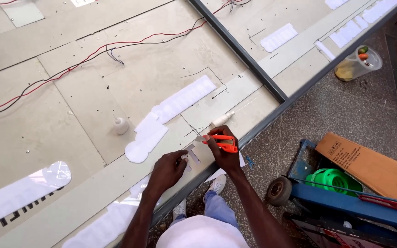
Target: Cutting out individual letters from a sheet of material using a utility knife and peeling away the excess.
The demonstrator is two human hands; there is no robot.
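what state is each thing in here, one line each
orange utility knife: gripped in right hand, blade out, pointing left over the panel
small white cut-out piece: flat on the panel, pinned by left hand
small white bottle: upright
white tube: lying on its side
clear plastic jar: tipped over on the floor
red and black wires: loose across the panel

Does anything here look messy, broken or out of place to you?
Nothing looks broken or spilled. Loose red and black wires trail unfastened across the panel, and white cut-out pieces lie scattered at odd angles. The right hand holds an orange utility knife; the left hand presses a small white piece.
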